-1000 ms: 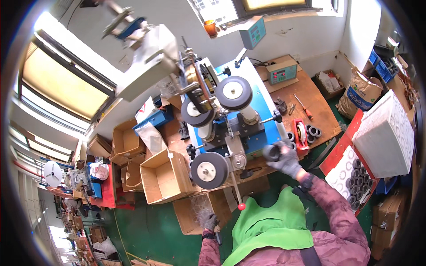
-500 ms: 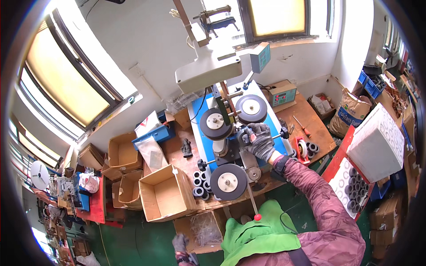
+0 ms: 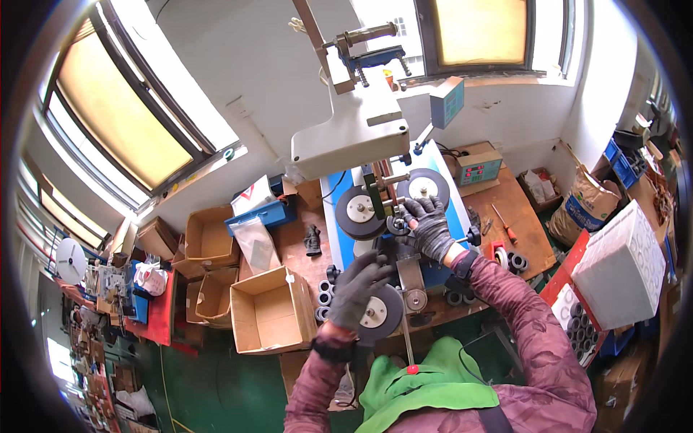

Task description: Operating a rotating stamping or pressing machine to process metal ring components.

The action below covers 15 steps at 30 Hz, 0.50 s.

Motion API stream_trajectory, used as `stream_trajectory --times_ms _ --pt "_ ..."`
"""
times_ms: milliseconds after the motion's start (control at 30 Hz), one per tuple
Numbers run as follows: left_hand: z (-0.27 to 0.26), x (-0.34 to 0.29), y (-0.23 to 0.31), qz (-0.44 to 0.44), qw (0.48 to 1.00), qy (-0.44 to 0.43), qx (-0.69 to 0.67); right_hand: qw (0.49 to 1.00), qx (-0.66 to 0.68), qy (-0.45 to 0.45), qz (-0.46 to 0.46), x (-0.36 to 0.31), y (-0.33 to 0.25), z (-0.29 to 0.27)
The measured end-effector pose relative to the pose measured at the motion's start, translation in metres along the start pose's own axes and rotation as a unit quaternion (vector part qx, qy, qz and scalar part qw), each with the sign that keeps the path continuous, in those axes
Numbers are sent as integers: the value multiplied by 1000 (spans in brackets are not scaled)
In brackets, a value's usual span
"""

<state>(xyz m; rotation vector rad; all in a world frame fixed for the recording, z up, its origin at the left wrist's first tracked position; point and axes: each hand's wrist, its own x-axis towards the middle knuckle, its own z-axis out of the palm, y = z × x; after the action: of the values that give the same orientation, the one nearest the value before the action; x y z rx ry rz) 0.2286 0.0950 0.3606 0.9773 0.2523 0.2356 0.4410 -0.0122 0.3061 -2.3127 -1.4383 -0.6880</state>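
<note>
My right hand [image 3: 431, 229], in a grey glove, is at the middle of a machine with several dark wheels. Its fingers are curled against a small dark ring [image 3: 397, 226] there, partly hiding it. My left hand [image 3: 359, 290], also gloved, hovers over the near wheel [image 3: 380, 315] with its fingers stretched out and nothing visible in them. Behind the ring are the left rear wheel [image 3: 352, 211] and the right rear wheel [image 3: 431, 189]. Several dark rings [image 3: 324, 297] stand on the table beside my left hand.
An open cardboard box [image 3: 268, 325] stands to the left. A lever with a red knob [image 3: 413, 369] points toward my green apron. On the right are a screwdriver [image 3: 511, 232], a control box [image 3: 479, 170] and a white foam block [image 3: 619, 252]. A dark glove [image 3: 312, 240] lies left of the machine.
My left hand has risen from low beside the apron to over the near wheel. My right hand stays at the machine's middle. The view has shifted slightly.
</note>
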Motion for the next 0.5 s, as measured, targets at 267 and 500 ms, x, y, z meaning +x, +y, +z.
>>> stream_trajectory --times_ms 267,500 --pt "-38 137 -95 -222 949 -33 -220 999 16 29 -8 1 12 13" --pt "-31 149 -91 -79 989 -26 -121 993 105 51 -9 -1 22 4"
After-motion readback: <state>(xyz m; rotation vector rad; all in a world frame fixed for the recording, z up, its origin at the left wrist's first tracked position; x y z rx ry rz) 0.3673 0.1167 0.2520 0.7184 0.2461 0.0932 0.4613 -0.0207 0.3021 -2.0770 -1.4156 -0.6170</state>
